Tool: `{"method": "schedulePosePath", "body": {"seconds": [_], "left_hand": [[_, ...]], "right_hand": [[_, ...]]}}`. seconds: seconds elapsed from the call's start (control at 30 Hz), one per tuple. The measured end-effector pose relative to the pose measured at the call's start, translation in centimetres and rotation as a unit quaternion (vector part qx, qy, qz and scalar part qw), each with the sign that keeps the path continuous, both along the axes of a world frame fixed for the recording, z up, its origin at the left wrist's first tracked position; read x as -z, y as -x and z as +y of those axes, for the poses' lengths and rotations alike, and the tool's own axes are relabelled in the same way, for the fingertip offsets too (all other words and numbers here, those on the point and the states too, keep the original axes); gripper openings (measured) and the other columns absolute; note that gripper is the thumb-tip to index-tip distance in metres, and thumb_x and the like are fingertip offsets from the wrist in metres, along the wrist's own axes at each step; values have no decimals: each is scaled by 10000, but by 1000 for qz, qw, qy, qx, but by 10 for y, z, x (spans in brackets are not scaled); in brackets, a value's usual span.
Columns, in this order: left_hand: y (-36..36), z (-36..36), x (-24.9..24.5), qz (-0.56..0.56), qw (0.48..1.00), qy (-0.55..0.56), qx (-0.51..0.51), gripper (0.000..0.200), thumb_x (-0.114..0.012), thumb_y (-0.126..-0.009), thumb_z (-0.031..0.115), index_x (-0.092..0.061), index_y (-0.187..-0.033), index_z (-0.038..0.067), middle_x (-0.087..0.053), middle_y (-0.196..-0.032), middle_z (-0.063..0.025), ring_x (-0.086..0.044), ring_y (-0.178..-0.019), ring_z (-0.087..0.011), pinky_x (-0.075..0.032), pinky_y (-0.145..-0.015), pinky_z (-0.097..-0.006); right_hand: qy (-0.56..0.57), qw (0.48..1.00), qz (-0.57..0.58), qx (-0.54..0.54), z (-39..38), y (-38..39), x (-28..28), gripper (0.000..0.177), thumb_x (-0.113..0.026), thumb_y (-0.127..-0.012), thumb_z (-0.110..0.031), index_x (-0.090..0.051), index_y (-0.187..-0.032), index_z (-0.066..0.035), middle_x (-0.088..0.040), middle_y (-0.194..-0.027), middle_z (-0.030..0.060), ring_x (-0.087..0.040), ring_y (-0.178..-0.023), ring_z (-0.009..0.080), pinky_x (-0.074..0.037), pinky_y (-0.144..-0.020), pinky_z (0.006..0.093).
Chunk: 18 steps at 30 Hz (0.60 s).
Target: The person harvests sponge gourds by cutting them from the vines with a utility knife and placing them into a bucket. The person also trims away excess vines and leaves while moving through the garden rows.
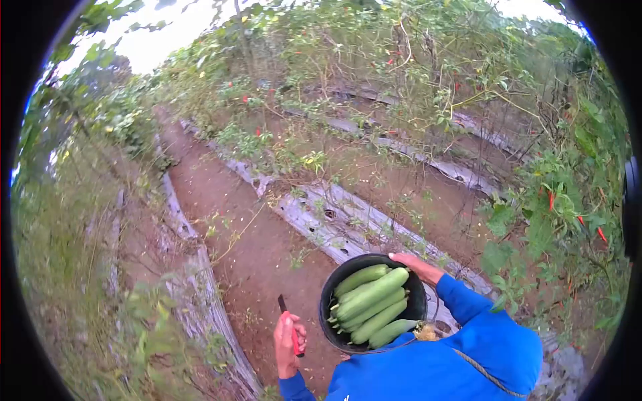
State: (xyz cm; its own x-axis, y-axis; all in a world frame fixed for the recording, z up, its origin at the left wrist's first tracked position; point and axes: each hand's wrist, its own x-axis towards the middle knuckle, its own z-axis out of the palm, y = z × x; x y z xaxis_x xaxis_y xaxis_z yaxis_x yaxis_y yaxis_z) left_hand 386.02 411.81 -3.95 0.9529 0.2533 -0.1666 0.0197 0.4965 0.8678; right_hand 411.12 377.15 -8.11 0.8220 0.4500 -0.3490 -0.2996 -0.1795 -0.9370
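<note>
My left hand (pixel 289 339) is closed round the red handle of a knife (pixel 295 326), whose dark blade points up, left of a black bucket (pixel 326 289). Several long green cucumbers (pixel 374 294) lie side by side in the bucket, which is close against my blue-sleeved body. At the bucket's upper right rim, my right hand (pixel 414 265) grips the edge, its fingers partly hidden by the rim. A rope (pixel 489 376) runs across the blue clothing.
A brown dirt path (pixel 231 227) runs away to the upper left. Beside it lie raised beds with silvery plastic mulch (pixel 334 224). Plants with red chillies (pixel 551 200) stand at the right, and tangled foliage (pixel 73 247) borders the left.
</note>
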Motion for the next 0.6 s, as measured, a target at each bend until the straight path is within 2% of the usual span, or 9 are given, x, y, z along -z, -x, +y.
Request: {"method": "schedulePosePath", "body": {"seconds": [0.1,0.13,0.2,0.3,0.37,0.4,0.43,0.5,0.6], "left_hand": [[-43,43,-31,-4,997,-66,-28,266,-483,-1031,346,-525,-1068,86,-540,-696,-15,-419,-471,-42,-328,-395,-186],[-56,53,-38,1,997,-70,-21,266,-483,-1031,346,-525,-1068,86,-540,-696,-15,-419,-471,-42,-328,-395,-186],[-86,80,-43,-20,997,-60,-46,263,-483,-1031,345,-527,-1064,88,-537,-695,-15,-409,-472,-43,-317,-401,-182],[-128,111,-42,-14,996,-68,-59,256,-485,-1031,336,-531,-1065,86,-533,-702,-17,-405,-492,-40,-310,-406,-184],[-157,135,-38,-19,995,-78,-56,245,-487,-1032,319,-533,-1076,82,-534,-714,-15,-405,-511,-32,-308,-413,-180],[-180,143,-36,-35,995,-70,-58,237,-489,-1032,308,-534,-1082,80,-536,-721,-13,-405,-519,-27,-307,-417,-177],[-195,153,-42,-20,994,-84,-69,221,-488,-1034,286,-536,-1090,78,-539,-732,-11,-406,-529,-20,-308,-425,-173],[-222,178,-42,-10,990,-95,-101,225,-492,-1029,289,-534,-1093,77,-547,-732,-22,-413,-520,-32,-318,-427,-181],[-276,226,-55,1,985,-109,-134,225,-494,-1027,284,-539,-1107,79,-556,-738,-28,-424,-524,-40,-330,-430,-189]], "right_hand": [[-55,998,-9,-12,49,-25,-18,496,-585,-942,-502,-669,-1133,-52,-672,-1066,54,-607,-973,138,-467,-877,324],[-26,999,-22,-12,61,-46,-8,468,-617,-926,-482,-659,-1131,-63,-659,-1110,54,-609,-995,142,-481,-876,323],[-15,993,-112,-44,90,-86,1,452,-618,-925,-484,-663,-1113,-75,-632,-1150,56,-573,-1061,138,-441,-933,316],[46,994,-89,-40,153,-116,-28,428,-615,-930,-476,-669,-1104,-89,-618,-1178,47,-548,-1086,134,-420,-938,315],[-28,995,9,-93,190,-173,12,497,-647,-927,-447,-648,-1210,-38,-614,-1227,69,-541,-1138,162,-409,-982,322],[-14,995,6,-102,199,-212,20,488,-656,-928,-425,-644,-1226,-39,-611,-1255,72,-545,-1144,163,-415,-986,316],[7,998,-41,-56,224,-200,-23,487,-640,-935,-434,-647,-1221,-40,-612,-1267,72,-553,-1146,163,-422,-987,310],[-45,994,-9,-100,259,-262,6,434,-616,-939,-456,-653,-1154,-81,-678,-1064,27,-624,-975,128,-483,-870,304],[-42,985,30,-163,325,-341,4,402,-600,-954,-433,-662,-1135,-79,-689,-1044,29,-641,-930,130,-497,-844,300]]}}
